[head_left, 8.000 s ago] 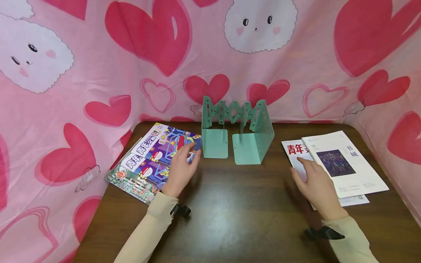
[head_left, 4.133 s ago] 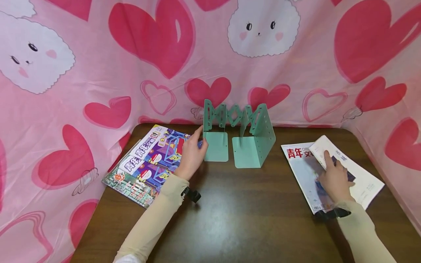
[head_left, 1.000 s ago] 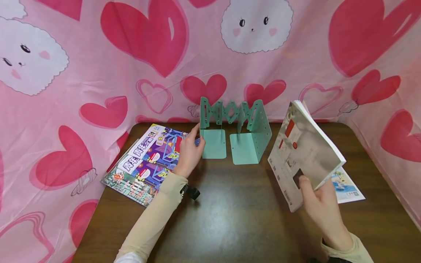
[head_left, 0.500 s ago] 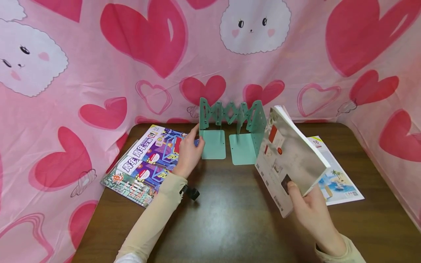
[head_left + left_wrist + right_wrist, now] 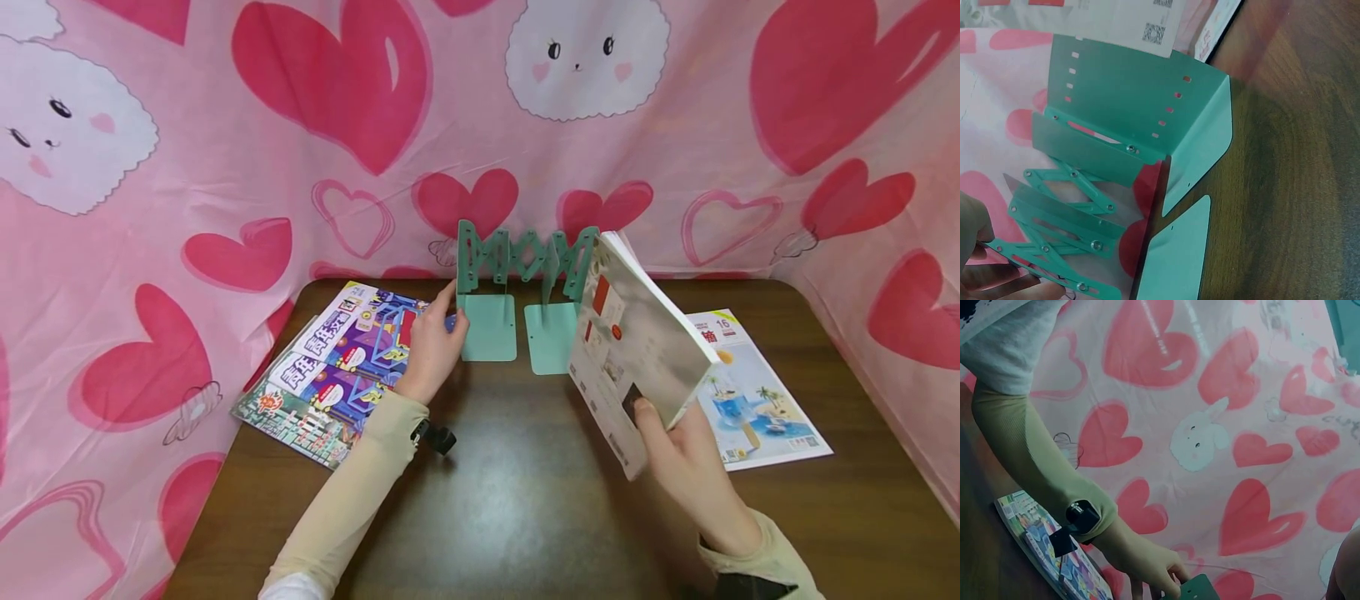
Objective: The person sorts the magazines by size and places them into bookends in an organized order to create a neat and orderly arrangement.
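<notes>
Head view, held book (image 5: 645, 333), 青年 magazines (image 5: 348, 354)

- Bookend (image 5: 488, 328): plain sea-green.
- Held book (image 5: 649, 337): grey-beige back, red blocks.
- Magazine stack (image 5: 333, 375): purple, green, white.
- Backdrop cloth (image 5: 472, 100): pink, red hearts.
- Table (image 5: 517, 492): dark brown woodgrain.

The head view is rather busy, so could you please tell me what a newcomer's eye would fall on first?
Probably the pink heart-patterned cloth filling the background. Next comes the mint-green bookend at the back of the table, its left side held by the left hand. At right, the right hand holds a tilted book.
</notes>
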{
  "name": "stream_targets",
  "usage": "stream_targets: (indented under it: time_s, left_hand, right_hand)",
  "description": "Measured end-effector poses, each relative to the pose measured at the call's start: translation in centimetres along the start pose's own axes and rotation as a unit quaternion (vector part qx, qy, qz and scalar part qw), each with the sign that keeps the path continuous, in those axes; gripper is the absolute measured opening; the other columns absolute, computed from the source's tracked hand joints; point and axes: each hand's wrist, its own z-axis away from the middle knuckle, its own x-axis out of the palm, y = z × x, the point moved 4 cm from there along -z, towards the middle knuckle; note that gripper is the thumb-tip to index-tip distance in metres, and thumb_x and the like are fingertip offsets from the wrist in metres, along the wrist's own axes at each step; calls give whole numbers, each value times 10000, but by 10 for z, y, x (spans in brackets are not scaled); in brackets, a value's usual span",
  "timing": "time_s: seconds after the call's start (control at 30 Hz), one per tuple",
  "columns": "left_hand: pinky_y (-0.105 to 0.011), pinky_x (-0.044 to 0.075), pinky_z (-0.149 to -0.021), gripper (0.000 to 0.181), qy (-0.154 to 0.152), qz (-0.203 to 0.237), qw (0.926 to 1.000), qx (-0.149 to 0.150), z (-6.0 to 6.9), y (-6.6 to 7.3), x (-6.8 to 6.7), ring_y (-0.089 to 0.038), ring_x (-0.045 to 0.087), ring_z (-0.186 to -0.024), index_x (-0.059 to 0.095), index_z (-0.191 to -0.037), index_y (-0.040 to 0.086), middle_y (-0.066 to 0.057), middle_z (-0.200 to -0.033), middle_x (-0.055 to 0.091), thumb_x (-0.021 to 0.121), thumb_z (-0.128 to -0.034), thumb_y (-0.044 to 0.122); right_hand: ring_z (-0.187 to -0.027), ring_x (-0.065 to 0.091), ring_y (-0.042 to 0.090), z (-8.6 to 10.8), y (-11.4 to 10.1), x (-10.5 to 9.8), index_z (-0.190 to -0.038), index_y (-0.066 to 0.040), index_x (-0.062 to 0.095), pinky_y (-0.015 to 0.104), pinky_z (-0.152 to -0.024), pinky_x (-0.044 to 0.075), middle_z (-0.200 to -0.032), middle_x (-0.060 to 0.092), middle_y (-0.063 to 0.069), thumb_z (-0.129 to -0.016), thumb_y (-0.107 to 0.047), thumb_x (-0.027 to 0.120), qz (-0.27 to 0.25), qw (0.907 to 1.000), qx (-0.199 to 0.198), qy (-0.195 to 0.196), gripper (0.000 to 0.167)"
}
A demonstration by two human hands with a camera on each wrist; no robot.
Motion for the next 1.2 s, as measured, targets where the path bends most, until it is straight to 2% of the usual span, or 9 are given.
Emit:
stream_targets:
  time_s: [0.07, 0.17, 0.23, 0.3, 0.63, 0.77, 0.97, 1.2]
  left_hand:
    - [-488, 507, -1079, 498, -6, -29, 10000, -21, 0, 0, 0, -322, 636, -1270, 507, -1535, 88, -137, -1446, 627, 573, -1045, 150]
    - [-493, 500, -1088, 504, -28, -19, 10000, -61, 0, 0, 0, -324, 628, -1284, 502, -1541, 95, -130, -1454, 623, 571, -1046, 157]
    - [-502, 497, -1090, 507, -43, 6, 10000, -75, 1, -1, -1, -329, 619, -1297, 497, -1543, 92, -137, -1463, 614, 572, -1046, 160]
    - [-509, 496, -1090, 508, -46, 38, 10000, -66, 1, -1, 0, -334, 614, -1305, 493, -1544, 83, -146, -1472, 605, 571, -1048, 157]
    - [-483, 507, -1081, 504, -18, 12, 10000, -94, 1, -1, -1, -308, 633, -1278, 501, -1546, 124, -112, -1457, 623, 574, -1049, 163]
    - [-481, 507, -1083, 505, -42, 41, 9999, -98, 0, -1, -1, -308, 627, -1290, 498, -1546, 121, -110, -1464, 618, 574, -1049, 168]
    - [-474, 496, -1097, 508, -91, -10, 9999, -144, 0, -1, -1, -304, 613, -1312, 491, -1552, 127, -101, -1483, 605, 573, -1053, 170]
    - [-483, 504, -1086, 512, -120, 49, 9997, -183, 1, -1, -1, -303, 620, -1303, 487, -1556, 139, -96, -1474, 612, 576, -1054, 174]
  right_hand:
    - [-1339, 549, 217, -3, 0, 2, -1532, -34, 417, 166, -1014, 460, -1515, 534, 191, -1029, 62, 470, 35, 10000, 45, -42, 514]
    - [-1376, 508, 354, -7, 2, 6, -1537, -30, 394, 439, -1105, 468, -1534, 509, 193, -1033, 52, 465, -44, 9999, 114, -104, 516]
    - [-1391, 485, 391, -10, 3, 9, -1537, -27, 380, 632, -1104, 415, -1544, 494, 194, -1035, 46, 462, -136, 9997, 156, -122, 514]
    - [-1393, 474, 410, -13, 4, 12, -1531, -16, 375, 733, -1076, 373, -1543, 488, 206, -1032, 47, 460, -250, 9995, 182, -100, 511]
    - [-1428, 425, 426, -32, 16, 27, -1550, -43, 360, 773, -1104, 302, -1572, 454, 199, -1031, 40, 454, -473, 9988, 79, -105, 534]
    - [-1434, 423, 426, -40, 24, 33, -1554, -41, 363, 754, -1118, 304, -1573, 452, 204, -1020, 51, 451, -453, 9990, -28, 19, 549]
    - [-1442, 428, 398, -53, 35, 41, -1552, -44, 369, 706, -1146, 313, -1575, 458, 188, -1023, 31, 441, -373, 9991, 21, 192, 539]
    - [-1422, 450, 419, -69, 48, 53, -1532, -13, 369, 683, -1153, 323, -1552, 476, 226, -1004, 49, 424, -473, 9982, -102, 344, 535]
